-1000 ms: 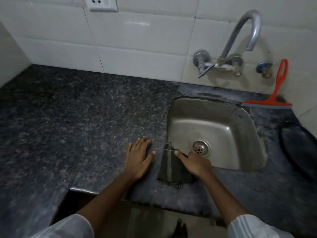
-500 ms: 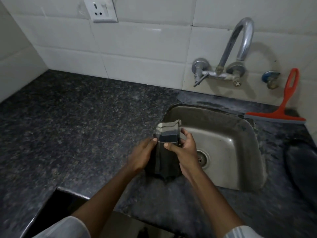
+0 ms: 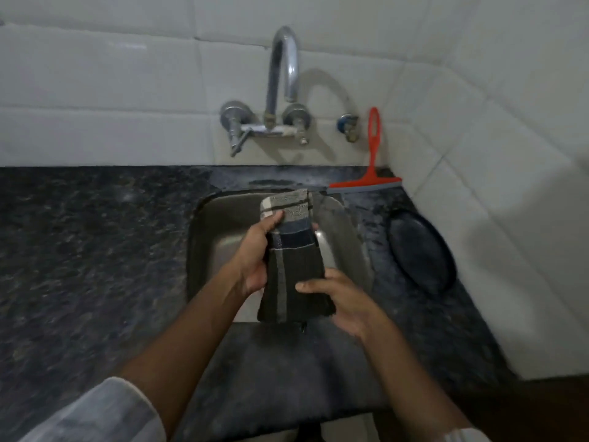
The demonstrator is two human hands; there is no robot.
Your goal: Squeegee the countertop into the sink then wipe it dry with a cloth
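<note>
A dark striped cloth (image 3: 294,269), folded into a long strip, is held up over the steel sink (image 3: 220,237). My left hand (image 3: 255,253) grips its left edge near the top, thumb across the pale end. My right hand (image 3: 344,301) pinches its lower right corner. The red squeegee (image 3: 371,173) leans against the tiled wall behind the sink's right rear corner, blade down on the dark speckled countertop (image 3: 95,250).
A chrome tap (image 3: 282,90) curves out from the wall above the sink. A dark round plate (image 3: 420,250) lies on the counter right of the sink, close to the side wall. The counter's front edge runs just below my forearms.
The cloth has gone from lying flat on the counter under my right hand to being lifted in both hands and carried right, over the sink. The view has swung right too.
</note>
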